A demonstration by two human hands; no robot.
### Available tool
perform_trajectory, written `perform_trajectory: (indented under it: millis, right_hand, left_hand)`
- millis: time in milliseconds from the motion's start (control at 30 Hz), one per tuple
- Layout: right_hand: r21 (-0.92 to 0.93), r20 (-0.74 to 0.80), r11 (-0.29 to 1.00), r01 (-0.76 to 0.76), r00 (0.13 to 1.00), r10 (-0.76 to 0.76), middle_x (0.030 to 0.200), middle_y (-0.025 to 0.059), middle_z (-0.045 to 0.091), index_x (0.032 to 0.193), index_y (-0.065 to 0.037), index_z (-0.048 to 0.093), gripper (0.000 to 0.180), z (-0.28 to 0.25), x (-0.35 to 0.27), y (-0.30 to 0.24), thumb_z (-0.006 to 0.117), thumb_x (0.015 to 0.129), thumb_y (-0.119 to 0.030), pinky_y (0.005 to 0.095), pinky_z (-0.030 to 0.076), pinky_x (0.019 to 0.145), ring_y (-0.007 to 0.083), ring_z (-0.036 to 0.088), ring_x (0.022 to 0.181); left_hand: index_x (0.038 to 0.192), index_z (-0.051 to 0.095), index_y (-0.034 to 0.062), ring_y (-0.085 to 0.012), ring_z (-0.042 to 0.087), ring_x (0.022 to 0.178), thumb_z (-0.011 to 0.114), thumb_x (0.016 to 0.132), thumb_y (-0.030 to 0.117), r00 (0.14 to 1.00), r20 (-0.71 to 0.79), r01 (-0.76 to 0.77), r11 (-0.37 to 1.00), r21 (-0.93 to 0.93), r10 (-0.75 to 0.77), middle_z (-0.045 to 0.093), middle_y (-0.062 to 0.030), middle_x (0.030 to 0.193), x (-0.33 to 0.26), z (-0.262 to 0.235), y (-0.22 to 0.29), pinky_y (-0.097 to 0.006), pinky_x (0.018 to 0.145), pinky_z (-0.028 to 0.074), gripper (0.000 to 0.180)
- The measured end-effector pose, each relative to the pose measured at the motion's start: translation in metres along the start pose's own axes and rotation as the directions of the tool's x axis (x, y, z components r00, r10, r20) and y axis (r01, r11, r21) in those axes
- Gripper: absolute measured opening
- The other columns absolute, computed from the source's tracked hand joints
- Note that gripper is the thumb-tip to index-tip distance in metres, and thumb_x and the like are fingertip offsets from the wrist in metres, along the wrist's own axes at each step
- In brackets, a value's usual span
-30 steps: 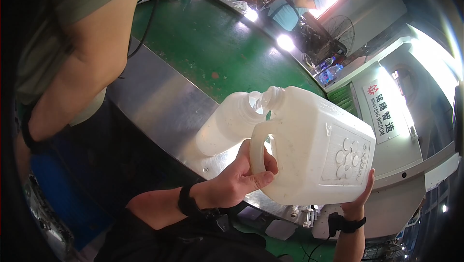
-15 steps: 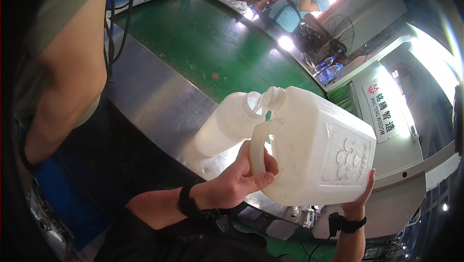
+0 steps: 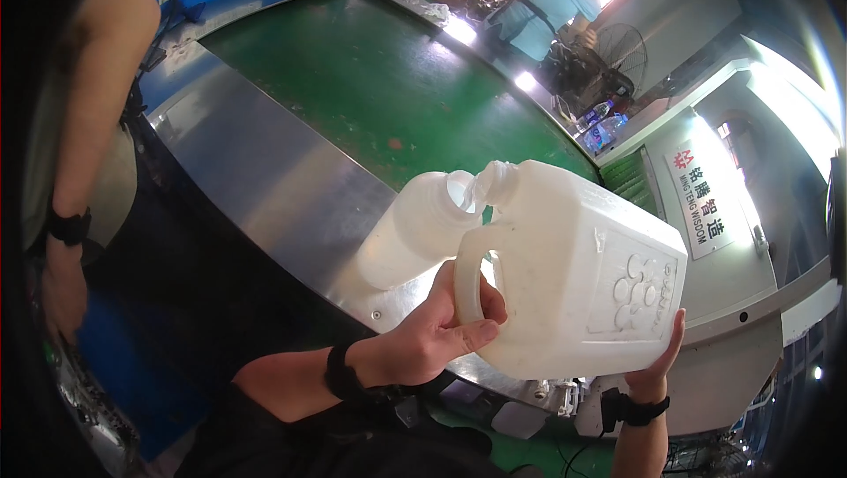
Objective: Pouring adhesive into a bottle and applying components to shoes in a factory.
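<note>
So the big white plastic jug is up in the air in front of the person, tilted with its open neck pointing up and to the left, out over the shiny steel edge of a green conveyor belt. The left hand has its fingers curled through and around the jug's handle, thumb pressing along the bottom of it, so that's a solid closed grip. The right hand is underneath at the jug's lower right corner, fingers pressed flat up against the side wall (mostly hidden behind the jug, so I can't tell how far they wrap). Both wrists have black bands on.

A second, smaller white bottle sits right behind the jug's neck, its open mouth just beside the jug's spout. Can't tell if it's touching the jug or what's supporting it.

On the left there's another person standing close to the belt, bare arm hanging down with a dark wristband. A fan stands at the far end.
</note>
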State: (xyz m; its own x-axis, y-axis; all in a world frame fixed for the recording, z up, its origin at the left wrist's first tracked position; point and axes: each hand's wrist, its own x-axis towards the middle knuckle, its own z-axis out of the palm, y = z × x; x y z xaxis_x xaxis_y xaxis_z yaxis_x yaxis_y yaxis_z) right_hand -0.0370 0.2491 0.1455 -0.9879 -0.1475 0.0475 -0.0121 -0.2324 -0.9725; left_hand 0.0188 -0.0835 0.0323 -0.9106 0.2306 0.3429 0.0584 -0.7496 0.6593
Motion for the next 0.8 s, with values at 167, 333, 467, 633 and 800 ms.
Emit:
perform_trajectory:
  millis: [167,333,467,633,800]
  right_hand:
    - [0.022,0.071,1.000,-0.007,0.997,0.005,0.147,0.0122,0.048,0.150,-0.007,0.039,0.070,-0.0001,0.0006,0.0029,0.040,0.101,-0.057,0.0473,0.038,0.112,0.0303,0.047,0.134]
    - [0.023,0.036,1.000,0.000,0.999,0.000,0.148,0.0120,0.048,0.150,-0.007,0.038,0.070,0.0010,0.0011,0.0037,0.039,0.101,-0.057,0.0468,0.037,0.113,0.0297,0.047,0.134]
    - [0.015,0.081,1.000,-0.002,0.997,0.001,0.148,0.0121,0.048,0.151,-0.007,0.038,0.070,0.0015,0.0015,0.0022,0.038,0.101,-0.056,0.0466,0.037,0.113,0.0295,0.047,0.135]
    - [0.029,0.063,1.000,-0.006,0.998,0.004,0.150,0.0121,0.046,0.152,-0.007,0.036,0.071,-0.0007,0.0015,0.0037,0.039,0.101,-0.056,0.0480,0.036,0.114,0.0310,0.045,0.136]
    - [0.047,0.048,0.999,-0.002,0.999,0.000,0.153,0.0120,0.042,0.154,-0.009,0.034,0.072,-0.0070,0.0030,0.0094,0.039,0.100,-0.057,0.0505,0.034,0.115,0.0327,0.043,0.138]
  left_hand:
    - [0.129,0.027,0.0036,-0.0123,0.048,0.109,0.059,0.099,0.011,1.000,-0.007,0.009,1.000,0.013,-0.009,0.049,-0.0047,0.116,-0.0006,0.0006,0.0018,-0.033,0.100,0.040,0.045]
    - [0.128,0.028,0.0045,-0.0123,0.047,0.109,0.059,0.100,0.012,1.000,0.005,-0.002,1.000,0.019,0.002,0.048,-0.0043,0.115,-0.0015,0.0000,0.0031,-0.033,0.099,0.040,0.043]
    - [0.138,0.026,0.0059,-0.0134,0.048,0.111,0.059,0.099,0.012,1.000,0.007,-0.006,0.999,0.041,0.005,0.050,-0.0039,0.117,-0.0040,-0.0018,0.0027,-0.035,0.102,0.039,0.052]
    - [0.142,0.026,0.0066,-0.0139,0.049,0.112,0.060,0.099,0.013,1.000,0.011,-0.030,0.998,0.063,0.029,0.052,-0.0038,0.118,-0.0039,-0.0034,0.0022,-0.037,0.103,0.038,0.055]
    - [0.141,0.026,0.0065,-0.0141,0.049,0.112,0.061,0.099,0.014,1.000,0.006,-0.030,0.996,0.078,0.029,0.052,-0.0041,0.117,-0.0031,-0.0011,0.0047,-0.036,0.102,0.038,0.055]
